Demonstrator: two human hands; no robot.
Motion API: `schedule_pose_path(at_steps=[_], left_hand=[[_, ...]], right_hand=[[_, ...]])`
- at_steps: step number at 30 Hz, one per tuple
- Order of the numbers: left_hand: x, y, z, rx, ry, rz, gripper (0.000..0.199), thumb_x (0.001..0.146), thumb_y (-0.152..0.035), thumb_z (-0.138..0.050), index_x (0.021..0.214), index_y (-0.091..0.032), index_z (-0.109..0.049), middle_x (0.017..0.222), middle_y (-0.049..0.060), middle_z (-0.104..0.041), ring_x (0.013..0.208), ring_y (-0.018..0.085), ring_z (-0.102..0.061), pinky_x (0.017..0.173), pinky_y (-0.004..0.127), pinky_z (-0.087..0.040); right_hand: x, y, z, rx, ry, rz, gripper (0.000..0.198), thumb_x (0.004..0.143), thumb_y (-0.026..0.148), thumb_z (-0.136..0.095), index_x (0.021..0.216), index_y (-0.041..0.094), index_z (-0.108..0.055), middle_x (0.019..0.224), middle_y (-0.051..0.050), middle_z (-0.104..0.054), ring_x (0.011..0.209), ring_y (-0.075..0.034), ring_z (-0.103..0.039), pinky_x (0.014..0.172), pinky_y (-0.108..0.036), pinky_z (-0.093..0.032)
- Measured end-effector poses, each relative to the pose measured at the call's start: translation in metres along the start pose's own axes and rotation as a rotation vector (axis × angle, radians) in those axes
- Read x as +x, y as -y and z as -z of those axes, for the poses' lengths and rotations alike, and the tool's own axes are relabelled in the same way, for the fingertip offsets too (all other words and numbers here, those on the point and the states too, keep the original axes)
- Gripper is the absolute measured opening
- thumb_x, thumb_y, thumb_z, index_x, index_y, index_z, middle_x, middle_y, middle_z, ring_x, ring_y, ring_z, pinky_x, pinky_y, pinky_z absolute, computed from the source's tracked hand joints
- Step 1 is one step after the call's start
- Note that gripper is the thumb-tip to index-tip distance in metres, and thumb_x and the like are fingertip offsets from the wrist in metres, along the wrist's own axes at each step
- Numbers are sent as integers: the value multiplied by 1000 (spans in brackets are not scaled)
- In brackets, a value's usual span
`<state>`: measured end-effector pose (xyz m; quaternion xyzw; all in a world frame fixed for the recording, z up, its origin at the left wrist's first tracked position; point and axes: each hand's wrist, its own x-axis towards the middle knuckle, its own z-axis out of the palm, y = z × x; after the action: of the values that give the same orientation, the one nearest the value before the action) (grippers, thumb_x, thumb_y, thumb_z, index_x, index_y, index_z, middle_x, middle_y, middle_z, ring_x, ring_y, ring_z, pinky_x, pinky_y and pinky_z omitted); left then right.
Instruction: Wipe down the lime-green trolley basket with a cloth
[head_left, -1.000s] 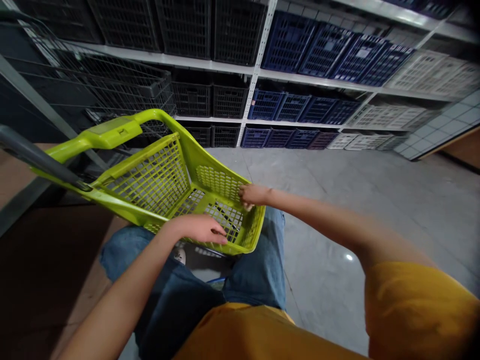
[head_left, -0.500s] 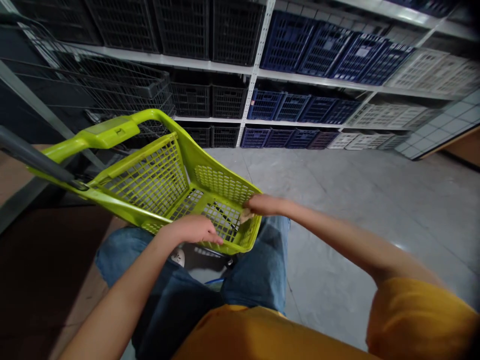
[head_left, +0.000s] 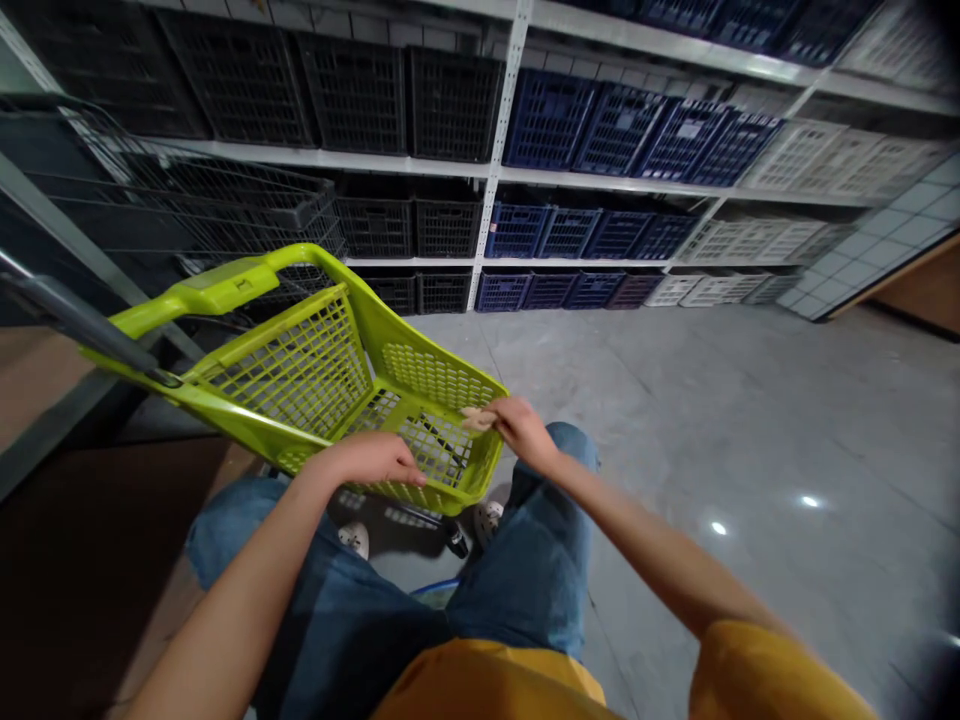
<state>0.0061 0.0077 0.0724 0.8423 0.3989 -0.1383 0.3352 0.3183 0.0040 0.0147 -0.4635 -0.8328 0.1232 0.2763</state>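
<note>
A lime-green plastic shopping cart point(head_left: 409, 330) with a latticed basket stands tilted in view before my knees. My left hand point(head_left: 375, 458) is closed over the basket's near rim, its thumb along the outer edge. At the front right corner, my right hand point(head_left: 523, 428) pinches a beige cloth point(head_left: 475, 419) against the inside of the basket. Part of the cloth is hidden by the fingers. The basket floor shows through as an open grid.
Shelves behind carry black crates point(head_left: 352, 95), blue crates point(head_left: 551, 118) and white crates point(head_left: 795, 160). A dark wire trolley point(head_left: 247, 200) stands at the left. Grey tiled floor point(head_left: 697, 420) stretches to the right. Below the cart, a blue-rimmed object point(head_left: 436, 590) sits between my legs.
My right hand has come up from inside the front corner to its top edge, bringing the cloth with it. My left hand stays on the rim. The view has tilted slightly upward.
</note>
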Motion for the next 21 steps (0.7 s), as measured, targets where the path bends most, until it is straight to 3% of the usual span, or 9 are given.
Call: schedule_pose_path(at_steps=[2,5,7,11,14,17,19,21], left_hand=[[0,4,5,-15,-7,10,57,77,-74,-52,90,-26,-80,77,0,-75,65,16,-60,59,24,-38],[-1,8,13,15,-36,68,50,79,-70,-54,96,-31,-80,88,1,-78,74,18,-65,66,24,-43],[-2,9,17,59,-61,111,48,81,-69,-52,98,-33,-80,92,1,-78,79,20,-67,68,25,-44],[-4,10,22,149,-105,178,48,83,-70,-49,99,-36,-79,94,2,-79,86,24,-70,69,27,-44],[-8,10,22,199,-143,169,47,85,-70,-47,99,-37,-79,97,2,-79,90,25,-70,74,29,-43],[-12,9,17,257,-203,186,49,86,-71,-45,96,-37,-79,98,3,-79,91,25,-70,76,30,-42],[-14,7,12,312,-246,204,56,88,-73,-40,91,-33,-80,94,6,-78,90,26,-69,76,32,-41],[-16,5,6,361,-299,199,62,91,-72,-34,87,-29,-79,91,8,-78,91,26,-68,78,33,-38]], right_hand=[[-21,20,-18,91,-105,-41,26,92,12,-48,110,21,-64,108,-8,-70,102,-22,-60,94,-37,-43],[-26,22,-25,159,-97,37,27,94,15,-47,115,23,-62,117,-8,-69,111,-23,-60,97,-39,-43],[-9,4,-17,133,-111,32,25,94,16,-46,111,23,-63,117,-9,-69,111,-24,-60,98,-40,-42],[34,-28,-9,45,-215,-139,25,88,11,-45,102,20,-64,109,-11,-70,106,-25,-59,97,-40,-41],[34,-9,-27,55,-247,-177,26,87,9,-44,100,18,-64,106,-11,-69,104,-25,-58,96,-40,-41],[3,30,-55,105,-316,-182,28,89,11,-42,104,21,-63,106,-10,-68,103,-25,-57,95,-41,-41],[-18,45,-67,148,-332,-124,32,91,12,-42,112,23,-62,113,-9,-66,107,-25,-56,95,-42,-41],[-24,40,-68,163,-311,-45,34,91,12,-42,117,25,-60,117,-9,-65,111,-25,-55,96,-43,-41]])
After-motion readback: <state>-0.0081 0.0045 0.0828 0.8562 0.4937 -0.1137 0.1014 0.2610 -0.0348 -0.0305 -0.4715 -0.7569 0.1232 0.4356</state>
